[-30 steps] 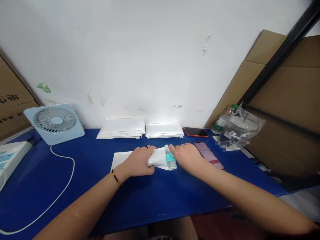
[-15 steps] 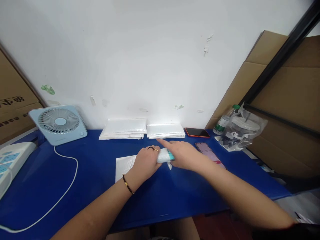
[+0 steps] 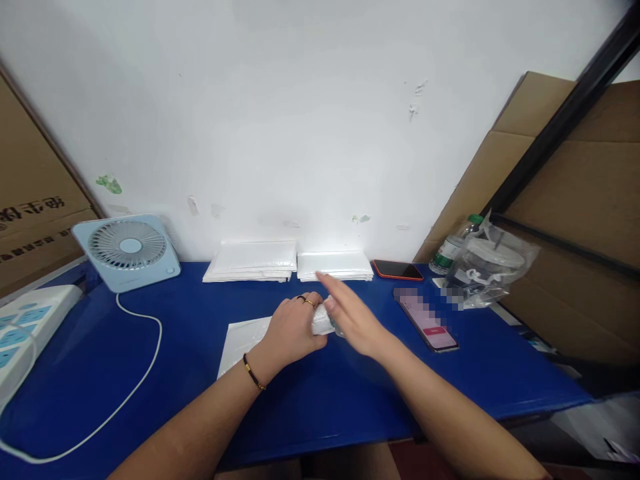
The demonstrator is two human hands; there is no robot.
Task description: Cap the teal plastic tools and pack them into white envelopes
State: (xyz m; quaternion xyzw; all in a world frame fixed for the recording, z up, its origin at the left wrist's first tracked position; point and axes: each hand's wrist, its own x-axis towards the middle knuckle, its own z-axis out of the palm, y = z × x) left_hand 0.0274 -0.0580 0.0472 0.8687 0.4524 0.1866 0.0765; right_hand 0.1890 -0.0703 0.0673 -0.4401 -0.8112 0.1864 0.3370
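My left hand (image 3: 295, 328) is closed around a small white bubble-wrapped bundle (image 3: 323, 321), held over the middle of the table. A hint of teal shows at the bundle's right end, mostly hidden. With fingers stretched out and together, my right hand (image 3: 356, 317) lies flat against that end. Under and left of my left hand, a white bubble mailer (image 3: 243, 341) rests on the blue table (image 3: 320, 400). Two stacks of white mailers stand by the wall, a larger stack (image 3: 253, 260) and a smaller stack (image 3: 335, 265).
At the left are a light blue fan (image 3: 131, 248) with a white cable (image 3: 159, 333) and a power strip (image 3: 37, 327). On the right lie a red-edged phone (image 3: 399, 269), another phone (image 3: 427, 320), a bottle (image 3: 449, 250) and a bagged cup (image 3: 487, 263).
My right hand has gone from curled at the bundle's teal end to stretched flat against it. The bundle's teal part is now mostly covered. The view has shifted slightly.
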